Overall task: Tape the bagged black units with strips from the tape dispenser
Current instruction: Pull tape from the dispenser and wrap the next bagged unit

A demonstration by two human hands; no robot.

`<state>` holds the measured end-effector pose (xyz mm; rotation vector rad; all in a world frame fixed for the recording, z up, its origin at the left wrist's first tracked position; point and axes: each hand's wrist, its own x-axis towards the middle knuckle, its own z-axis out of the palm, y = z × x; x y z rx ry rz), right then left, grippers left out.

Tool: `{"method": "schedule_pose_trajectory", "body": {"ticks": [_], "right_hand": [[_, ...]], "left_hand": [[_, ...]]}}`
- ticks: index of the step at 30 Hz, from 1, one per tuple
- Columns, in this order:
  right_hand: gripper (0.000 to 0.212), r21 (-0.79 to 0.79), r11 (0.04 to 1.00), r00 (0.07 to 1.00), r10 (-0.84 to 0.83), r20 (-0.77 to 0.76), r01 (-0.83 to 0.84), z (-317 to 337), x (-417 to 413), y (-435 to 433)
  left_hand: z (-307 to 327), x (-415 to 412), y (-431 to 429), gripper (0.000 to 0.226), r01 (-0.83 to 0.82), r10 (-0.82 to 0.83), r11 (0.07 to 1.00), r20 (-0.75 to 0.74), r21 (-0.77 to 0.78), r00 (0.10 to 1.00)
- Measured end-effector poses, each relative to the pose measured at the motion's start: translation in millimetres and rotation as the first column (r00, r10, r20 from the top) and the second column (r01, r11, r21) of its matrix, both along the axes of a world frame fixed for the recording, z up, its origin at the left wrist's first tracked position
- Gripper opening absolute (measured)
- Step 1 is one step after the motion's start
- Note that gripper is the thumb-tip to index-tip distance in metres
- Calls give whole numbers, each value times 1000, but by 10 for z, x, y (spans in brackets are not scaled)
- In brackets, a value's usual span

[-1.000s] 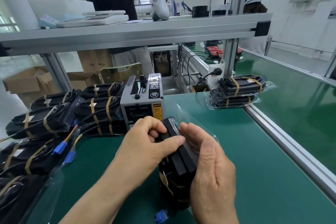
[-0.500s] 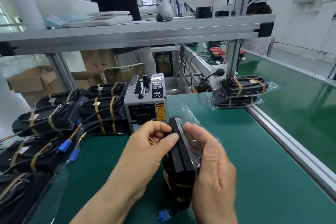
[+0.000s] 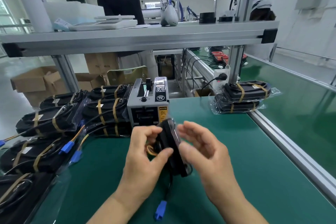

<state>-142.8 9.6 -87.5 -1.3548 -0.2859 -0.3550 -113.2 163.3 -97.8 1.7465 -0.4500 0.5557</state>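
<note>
Left hand (image 3: 145, 152) gripped the bagged black unit (image 3: 171, 145) on edge at frame centre, above the green mat (image 3: 236, 151) and just in front of the tape dispenser (image 3: 148, 103). Right hand (image 3: 205, 152) was beside it, fingers loosely curved, holding nothing. Risk: the one-hand grip on the slick bag may slip. The dangling blue connector (image 3: 161, 209) could snag and loosen the fold.

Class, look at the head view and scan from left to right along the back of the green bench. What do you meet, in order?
Pile of taped bagged units → tape dispenser → stack of two taped units → green conveyor belt.
</note>
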Motion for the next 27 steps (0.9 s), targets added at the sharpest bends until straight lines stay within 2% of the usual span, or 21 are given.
{"method": "schedule_pose_trajectory", "body": {"ticks": [2, 4, 5, 7, 9, 14, 18, 22, 23, 26, 27], "right_hand": [[59, -269, 960, 992, -97, -76, 73, -28, -128, -30], [71, -507, 848, 973, -221, -71, 155, -20, -222, -20], [75, -564, 806, 965, -255, -61, 178, -7, -253, -9], [67, -608, 770, 954, -292, -63, 195, 16, -289, 17], [56, -594, 777, 939, -328, -100, 208, -5, -316, 17], [34, -476, 850, 910, -358, -210, 225, -102, -348, 23], [33, -331, 911, 901, -340, -269, 245, -141, -376, 110], [48, -141, 960, 910, -275, -308, 242, -131, -412, 82], [45, -119, 969, 917, -246, -315, 219, -121, -424, 67], [18, -45, 986, 922, -169, -349, 163, -117, -425, 36], [23, -70, 984, 923, -176, -343, 161, -130, -424, 26]], "left_hand": [[-166, -98, 10, 47, 7, -7, 1000, 27, 15, 1000], [-270, -179, -30, 47, 10, -13, 999, 67, 47, 998], [-287, -206, -60, 46, 7, -13, 998, 89, 58, 996], [-278, -247, -125, 42, -4, -10, 996, 150, 94, 989], [-285, -281, -172, 37, -16, -22, 985, 218, 171, 976], [-444, -390, -134, 54, -31, -42, 959, 248, 283, 968], [-462, -408, -85, 54, -41, -34, 956, 251, 289, 967], [-449, -419, -60, 54, -35, -41, 954, 245, 298, 969], [-449, -413, -53, 54, -38, -37, 957, 249, 289, 968], [-451, -397, -51, 53, -39, -39, 962, 276, 271, 960], [-453, -397, -57, 52, -34, -48, 960, 285, 277, 957]]}}
